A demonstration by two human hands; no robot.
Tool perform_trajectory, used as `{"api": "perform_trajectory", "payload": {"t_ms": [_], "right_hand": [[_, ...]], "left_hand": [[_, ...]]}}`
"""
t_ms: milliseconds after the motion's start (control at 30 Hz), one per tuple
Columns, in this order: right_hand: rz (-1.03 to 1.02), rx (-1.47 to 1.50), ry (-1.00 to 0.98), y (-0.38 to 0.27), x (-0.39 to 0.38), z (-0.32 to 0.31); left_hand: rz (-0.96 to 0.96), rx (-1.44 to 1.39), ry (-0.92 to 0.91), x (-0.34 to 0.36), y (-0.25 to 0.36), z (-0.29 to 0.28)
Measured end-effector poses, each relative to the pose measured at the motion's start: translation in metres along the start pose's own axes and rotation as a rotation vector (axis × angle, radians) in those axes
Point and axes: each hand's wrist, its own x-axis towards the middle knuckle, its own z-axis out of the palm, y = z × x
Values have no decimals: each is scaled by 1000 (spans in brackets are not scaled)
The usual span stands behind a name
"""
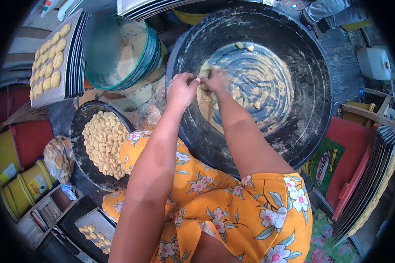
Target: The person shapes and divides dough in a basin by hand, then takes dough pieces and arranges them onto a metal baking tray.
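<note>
Left hand [182,91] and right hand [216,80] meet in the large black basin [305,101]; blur prevents telling whether either grips anything. Few dough pieces [257,105] lie there; a smaller basin [88,168] holds many, untrayed. One upper-left tray [60,94] appears filled.

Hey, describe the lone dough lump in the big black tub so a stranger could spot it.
Find the big round black tub, its bottom dusted with pale powder. There, look rightward from the right hand and slightly lower in the picture. The small tan dough lump lies alone, unlike the two lumps together at the far side.
</note>
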Motion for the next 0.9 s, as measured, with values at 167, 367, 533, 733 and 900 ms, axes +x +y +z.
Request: {"api": "perform_trajectory", "payload": {"t_ms": [167, 367, 533, 733, 900], "right_hand": [[-539, -47, -659, 42, -40, 36], [-87, 450, -315, 124, 45, -109], [230, 377, 478, 158, 154, -138], [-461, -105, 149, 33, 102, -22], [-747, -65, 100, 79, -119, 72]], "left_hand": [[-11, 6, -14, -2, -9, -6], [34, 150, -76, -7, 4, -7], [26, 86, -118, -1, 0, 3], [63, 37, -90, 0, 0, 0], [31, 17, -100, -4, -12, -9]]}}
